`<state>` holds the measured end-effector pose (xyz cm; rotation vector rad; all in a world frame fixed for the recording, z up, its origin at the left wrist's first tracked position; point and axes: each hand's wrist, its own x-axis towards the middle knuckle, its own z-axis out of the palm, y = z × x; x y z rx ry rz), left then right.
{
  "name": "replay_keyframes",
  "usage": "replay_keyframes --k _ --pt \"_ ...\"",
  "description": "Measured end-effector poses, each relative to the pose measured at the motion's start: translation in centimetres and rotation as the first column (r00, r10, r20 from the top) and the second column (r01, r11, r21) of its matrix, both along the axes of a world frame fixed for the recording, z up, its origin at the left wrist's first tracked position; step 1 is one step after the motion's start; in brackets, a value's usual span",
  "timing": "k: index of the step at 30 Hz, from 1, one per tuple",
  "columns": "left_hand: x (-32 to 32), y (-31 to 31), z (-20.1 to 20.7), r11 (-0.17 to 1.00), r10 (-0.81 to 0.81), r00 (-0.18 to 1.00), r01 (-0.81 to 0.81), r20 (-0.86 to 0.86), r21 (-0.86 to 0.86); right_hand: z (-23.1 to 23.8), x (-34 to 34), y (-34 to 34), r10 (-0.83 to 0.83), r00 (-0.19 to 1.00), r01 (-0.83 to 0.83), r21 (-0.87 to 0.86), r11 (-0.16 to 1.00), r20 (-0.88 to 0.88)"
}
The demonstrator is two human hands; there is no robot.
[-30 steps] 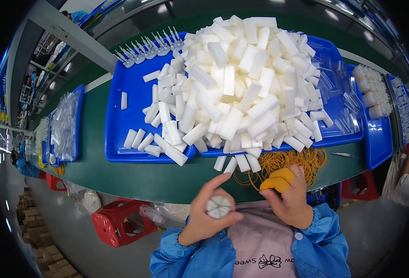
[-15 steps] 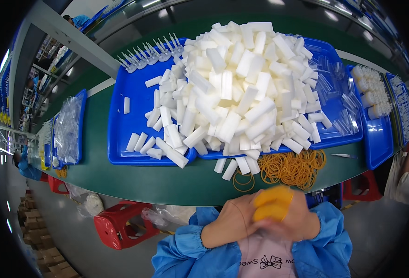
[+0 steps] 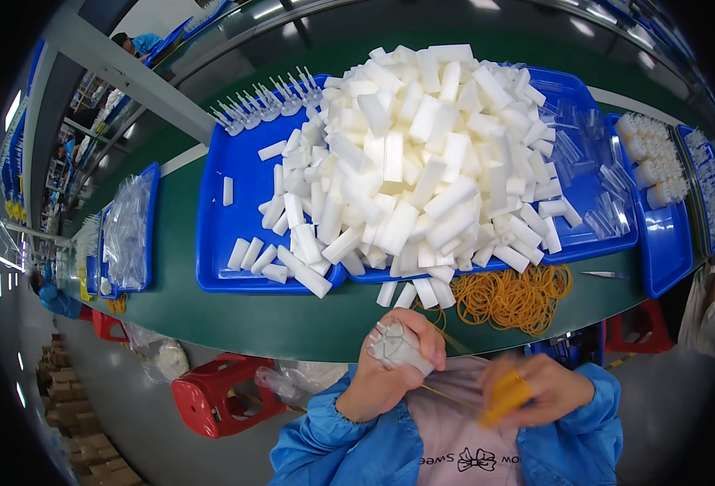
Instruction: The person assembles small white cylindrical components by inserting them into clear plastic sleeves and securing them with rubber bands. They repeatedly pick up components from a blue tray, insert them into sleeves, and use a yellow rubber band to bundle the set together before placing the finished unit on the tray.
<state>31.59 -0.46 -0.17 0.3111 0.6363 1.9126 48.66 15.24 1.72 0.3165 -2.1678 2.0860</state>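
Observation:
In front of the table edge, my left hand (image 3: 373, 384) is closed around a whitish bundle (image 3: 399, 348), its pale, segmented end facing up; what it is made of is hard to make out. My right hand (image 3: 548, 390), lower and to the right, has yellow covers (image 3: 506, 394) on its fingers and is smeared by motion. Between the two hands runs a thin tan rubber band (image 3: 450, 398), stretched tight, its far end pinched in the right fingers. Beyond the hands, a heap of loose tan rubber bands (image 3: 510, 298) lies on the table, with several white foam blocks (image 3: 406, 295) beside it.
White foam blocks rise in a big pile (image 3: 422, 162) over blue trays (image 3: 228, 219). Clear tubes (image 3: 608, 190) lie at the right, and upright white-stemmed parts (image 3: 264, 101) stand at the back left. Tweezers (image 3: 604, 274) rest near the right edge. A red stool (image 3: 211, 397) stands below the table.
My hands were together; now they are apart. The left has risen slightly leftward, showing the whitish bundle. The right has dropped to the right, stretching the rubber band.

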Motion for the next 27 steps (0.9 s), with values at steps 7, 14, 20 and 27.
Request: replay_keyframes --k 7,14,20,27 --pt "-0.2 -0.5 -0.3 0.993 -0.053 0.507 -0.066 -0.86 -0.1 0.5 -0.6 -0.5 0.052 0.948 0.285 -0.908 0.307 0.315" --pt "1.2 1.2 1.3 0.93 -0.265 -0.005 -0.265 -0.964 -0.254 1.5 -3.0 -2.4 -0.445 0.895 0.378 0.499 0.78 0.017" --pt "0.7 1.1 0.4 0.901 -0.389 0.518 0.04 -0.761 -0.433 2.2 -0.4 0.6 -0.682 0.723 0.66 0.395 0.639 -0.107" --pt "0.1 0.9 0.6 0.931 -0.323 0.794 0.169 -0.515 -0.323 -0.9 8.0 8.5 -0.925 0.255 0.685 0.728 -0.033 -0.282"
